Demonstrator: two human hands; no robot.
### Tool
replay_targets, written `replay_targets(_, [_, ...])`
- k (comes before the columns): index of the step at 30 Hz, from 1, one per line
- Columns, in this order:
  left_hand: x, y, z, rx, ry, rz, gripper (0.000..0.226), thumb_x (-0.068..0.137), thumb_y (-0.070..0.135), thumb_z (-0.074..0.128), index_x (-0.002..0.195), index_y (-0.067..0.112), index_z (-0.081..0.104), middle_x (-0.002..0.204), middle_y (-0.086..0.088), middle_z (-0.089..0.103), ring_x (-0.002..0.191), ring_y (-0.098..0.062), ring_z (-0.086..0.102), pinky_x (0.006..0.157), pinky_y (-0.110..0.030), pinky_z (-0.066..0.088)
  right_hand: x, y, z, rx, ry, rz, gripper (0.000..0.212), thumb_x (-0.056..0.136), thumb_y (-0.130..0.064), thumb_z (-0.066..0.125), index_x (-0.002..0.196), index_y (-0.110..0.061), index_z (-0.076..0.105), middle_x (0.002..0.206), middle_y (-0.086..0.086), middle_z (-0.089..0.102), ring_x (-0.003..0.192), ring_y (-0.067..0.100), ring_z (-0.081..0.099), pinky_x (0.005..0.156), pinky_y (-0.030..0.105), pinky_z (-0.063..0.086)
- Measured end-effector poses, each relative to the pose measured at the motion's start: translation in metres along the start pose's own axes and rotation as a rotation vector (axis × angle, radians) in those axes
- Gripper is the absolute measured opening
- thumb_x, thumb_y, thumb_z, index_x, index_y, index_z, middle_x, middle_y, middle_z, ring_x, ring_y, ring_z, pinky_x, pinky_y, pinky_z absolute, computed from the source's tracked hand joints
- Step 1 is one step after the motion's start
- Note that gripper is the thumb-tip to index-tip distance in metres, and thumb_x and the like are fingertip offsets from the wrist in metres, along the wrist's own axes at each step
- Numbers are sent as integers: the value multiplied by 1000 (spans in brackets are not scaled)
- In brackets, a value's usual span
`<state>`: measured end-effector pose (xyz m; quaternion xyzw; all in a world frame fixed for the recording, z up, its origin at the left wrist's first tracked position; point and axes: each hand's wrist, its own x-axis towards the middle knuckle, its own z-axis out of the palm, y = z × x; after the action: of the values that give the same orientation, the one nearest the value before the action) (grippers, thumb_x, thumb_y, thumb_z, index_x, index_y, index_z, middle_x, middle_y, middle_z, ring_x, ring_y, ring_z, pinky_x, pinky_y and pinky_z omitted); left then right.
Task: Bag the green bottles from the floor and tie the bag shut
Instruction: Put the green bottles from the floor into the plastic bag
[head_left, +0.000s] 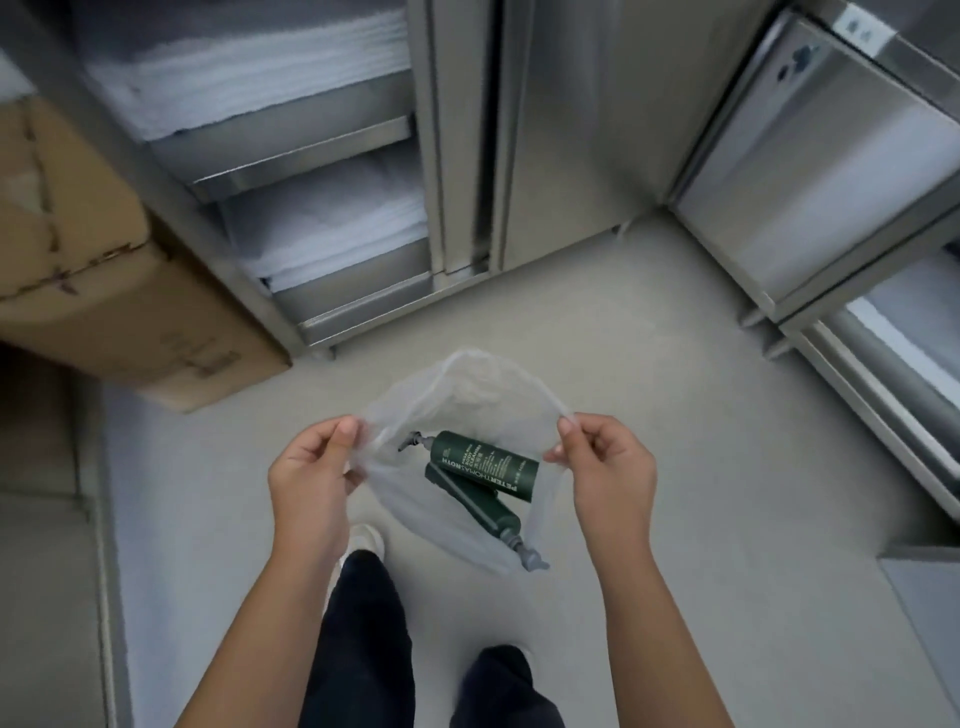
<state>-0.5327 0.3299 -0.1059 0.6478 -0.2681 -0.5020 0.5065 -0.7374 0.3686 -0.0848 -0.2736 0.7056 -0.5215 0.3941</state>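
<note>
Done: two green bottles (483, 470) in bag (457, 395) | Hands: left hand (311, 467), right hand (608, 467) each pinch bag's top | Left: tie it shut

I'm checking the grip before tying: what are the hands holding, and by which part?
The clear bag, by its open rim: left hand pinches the left edge, right hand the right edge. Two green bottles lie inside.
</note>
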Motion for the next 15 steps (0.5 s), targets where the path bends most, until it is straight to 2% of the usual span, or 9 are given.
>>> replay_targets(3, [-12,11,-29,-49,92,15,16,88,15,56,75,18,64,63,15,69,72,-2,61,62,-22,49,-6,-16,14,-41,-120,-38,22,86,-14,60,69,-28,61,49,-10,64,64,21,62,60,13,48])
replay_targets(5, [-17,15,-49,-77,147,29,17,89,15,55,74,18,63,63,16,69,70,-1,61,60,-20,49,-10,-23,30,-76,-194,-60,23,86,-14,60,68,-29,60,50,-12,64,65,24,61,58,15,46])
replay_targets(9, [-14,9,-95,-133,283,4,19,89,16,54,73,20,63,64,17,69,70,0,61,61,-22,47,-18,-24,77,-145,-360,-90,23,87,-13,59,69,-28,60,53,-5,62,68,29,62,62,21,48])
replay_targets(15, [16,-11,-158,-203,467,-46,21,88,17,57,70,24,65,65,18,69,73,-4,61,64,-26,45,-25,-3,170,-271,-561,-97,21,88,-14,58,71,-28,59,58,-3,61,66,25,61,53,11,44])
